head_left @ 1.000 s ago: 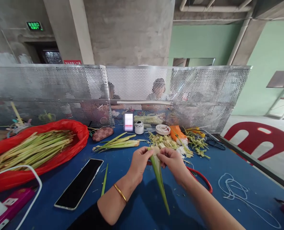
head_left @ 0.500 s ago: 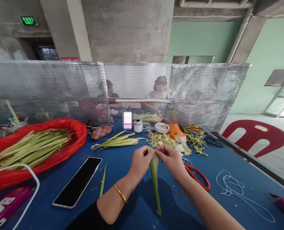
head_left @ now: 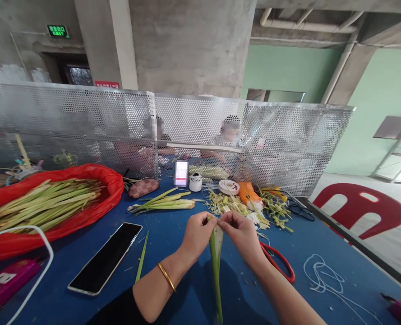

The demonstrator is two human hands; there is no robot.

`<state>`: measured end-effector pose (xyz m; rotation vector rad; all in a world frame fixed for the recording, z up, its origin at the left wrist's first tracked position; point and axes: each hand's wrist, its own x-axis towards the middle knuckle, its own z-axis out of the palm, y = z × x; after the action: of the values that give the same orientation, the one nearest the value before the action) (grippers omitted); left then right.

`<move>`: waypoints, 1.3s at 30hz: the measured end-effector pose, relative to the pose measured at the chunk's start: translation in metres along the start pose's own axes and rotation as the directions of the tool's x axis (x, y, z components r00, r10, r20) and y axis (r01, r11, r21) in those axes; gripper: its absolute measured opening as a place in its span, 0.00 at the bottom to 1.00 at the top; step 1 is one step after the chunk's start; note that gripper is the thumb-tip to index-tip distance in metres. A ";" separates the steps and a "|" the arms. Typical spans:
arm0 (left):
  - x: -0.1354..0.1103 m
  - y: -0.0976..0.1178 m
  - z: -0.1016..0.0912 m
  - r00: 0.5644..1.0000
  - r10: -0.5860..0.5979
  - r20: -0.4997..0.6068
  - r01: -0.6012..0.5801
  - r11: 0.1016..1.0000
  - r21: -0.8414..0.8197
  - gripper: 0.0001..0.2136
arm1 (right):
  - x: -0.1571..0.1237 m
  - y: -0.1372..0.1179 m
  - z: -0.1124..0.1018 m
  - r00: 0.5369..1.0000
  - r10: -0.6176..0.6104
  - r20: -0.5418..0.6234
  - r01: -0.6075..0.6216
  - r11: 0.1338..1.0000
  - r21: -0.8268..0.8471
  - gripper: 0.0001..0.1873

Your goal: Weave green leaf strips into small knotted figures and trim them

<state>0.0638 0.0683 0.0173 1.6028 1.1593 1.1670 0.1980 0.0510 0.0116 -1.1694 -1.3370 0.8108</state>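
A long green leaf [head_left: 215, 266] hangs down in front of me, its pale inner side partly showing near the top. My left hand [head_left: 200, 232] pinches its upper end, thumb against fingers. Close beside it, my right hand [head_left: 237, 232] also pinches the top edge of the leaf, the fingertips of both hands nearly touching. The very tip between the fingers is hidden. Under my right wrist lie red-handled scissors [head_left: 284, 264], their blades out of sight. A single narrow leaf strip [head_left: 142, 257] rests left of my left forearm.
A red bag [head_left: 112, 180] full of long leaves stands at the left, near a black phone [head_left: 105, 259]. Behind my hands are a leaf bundle [head_left: 166, 203], trimmed scraps [head_left: 227, 203] and a tape roll [head_left: 229, 186]. White string [head_left: 325, 275] lies right. A perforated metal screen [head_left: 200, 117] closes the back.
The camera view has tilted and shifted slightly, so the hands appear a little lower. Both hands still pinch the leaf's top, with only small finger movement.
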 end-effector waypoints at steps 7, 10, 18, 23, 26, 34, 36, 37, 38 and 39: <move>0.002 -0.003 0.000 0.999 -0.037 -0.016 0.036 0.998 -0.044 0.10 | 0.002 0.009 0.002 1.000 0.011 0.016 -0.011 0.998 0.054 0.13; 0.000 -0.006 0.003 0.995 -0.101 -0.024 0.096 0.985 -0.146 0.08 | 0.000 0.012 0.004 0.998 0.052 -0.039 -0.048 0.994 0.101 0.12; -0.008 -0.017 0.018 0.968 -0.236 0.080 0.245 0.962 -0.121 0.15 | 0.009 0.026 -0.001 0.956 0.201 -0.214 -0.153 0.964 0.218 0.13; -0.008 -0.026 0.022 0.907 -0.419 0.039 0.420 0.899 -0.126 0.05 | 0.015 0.041 0.001 0.931 0.238 -0.277 -0.191 0.964 0.187 0.15; -0.004 -0.035 0.018 0.946 -0.323 -0.014 0.323 0.946 0.009 0.05 | 0.020 0.047 0.004 0.935 0.233 -0.269 -0.216 0.972 0.089 0.17; 0.001 -0.038 0.006 0.977 -0.193 -0.091 0.213 0.917 0.336 0.10 | 0.032 0.051 -0.063 0.934 0.022 -0.357 -0.199 0.861 -0.468 0.07; 0.000 -0.034 0.006 0.977 -0.198 -0.079 0.213 0.914 0.346 0.10 | 0.032 0.058 -0.074 0.930 -0.006 -0.367 -0.217 0.798 -0.563 0.05; 0.000 -0.033 0.006 0.976 -0.205 -0.075 0.218 0.913 0.345 0.10 | 0.031 0.061 -0.076 0.931 -0.017 -0.364 -0.219 0.771 -0.597 0.05; 0.000 -0.032 0.006 0.975 -0.212 -0.073 0.224 0.912 0.343 0.10 | 0.032 0.064 -0.077 0.931 -0.031 -0.364 -0.219 0.750 -0.624 0.06; 0.000 -0.032 0.006 0.973 -0.218 -0.075 0.230 0.911 0.342 0.10 | 0.032 0.065 -0.077 0.929 -0.051 -0.368 -0.216 0.733 -0.645 0.07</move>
<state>0.0629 0.0756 -0.0148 1.6557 1.5988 0.8761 0.2885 0.0860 -0.0298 -1.8665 -1.2964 0.1065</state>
